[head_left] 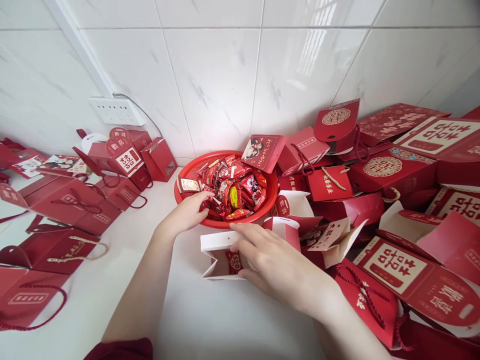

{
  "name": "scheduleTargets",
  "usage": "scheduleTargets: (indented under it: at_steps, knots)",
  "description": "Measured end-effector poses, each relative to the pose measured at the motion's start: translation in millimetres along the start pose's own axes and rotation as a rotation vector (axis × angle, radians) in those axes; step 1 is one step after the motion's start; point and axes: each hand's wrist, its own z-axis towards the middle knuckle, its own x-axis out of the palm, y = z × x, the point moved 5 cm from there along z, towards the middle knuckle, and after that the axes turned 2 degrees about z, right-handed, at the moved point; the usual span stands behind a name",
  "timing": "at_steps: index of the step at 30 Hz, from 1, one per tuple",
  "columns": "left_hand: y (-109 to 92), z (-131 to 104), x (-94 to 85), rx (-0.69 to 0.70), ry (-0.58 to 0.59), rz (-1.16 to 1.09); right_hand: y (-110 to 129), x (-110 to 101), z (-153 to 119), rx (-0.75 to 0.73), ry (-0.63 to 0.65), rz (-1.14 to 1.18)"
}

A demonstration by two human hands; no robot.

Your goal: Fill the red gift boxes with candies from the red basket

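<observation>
My left hand (191,211) reaches over the near left rim of a red plastic basket (179,200), fingers stretched and apart among the candies. Red-wrapped candies (228,187) fill the basket, one with a yellow label; a small cream-and-red packet (189,185) lies at its left side. In front of the basket, my right hand (277,262) grips an open paper gift box (215,267), fingers over its far edge and thumb at the near one. Its white mouth faces me and leftward, with a red packet marked 520 (234,261) inside. The hand hides the box's right part.
Red gift boxes with rope handles (78,197) stand on the left of the white table (187,320). More boxes (397,265) are piled at the right, one (262,151) overlapping the basket's rim. A power strip (117,111) is against the tiled wall (213,85).
</observation>
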Motion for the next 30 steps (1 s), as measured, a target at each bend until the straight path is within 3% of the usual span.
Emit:
scheduleTargets:
  at_steps: [6,11,16,22,26,30]
  knots:
    - [-1,-1,-0.9,-0.009,-0.003,0.005,1,1,-1,-0.005,-0.001,0.006]
    - [5,15,-7.7,0.064,-0.065,0.203,1,0,-2,-0.009,-0.007,0.013]
    - [19,41,2.9,0.054,0.176,0.371,0,0,-1,-0.015,-0.015,0.013]
    - [21,51,8.1,0.075,0.222,0.373,-2,-1,-1,-0.023,-0.023,0.013]
    - [20,51,0.6,0.084,0.208,0.334,-5,-1,0,-0.023,-0.066,0.026]
    - [14,41,-15.9,0.089,0.13,0.274,-13,0,3,-0.007,-0.196,-0.004]
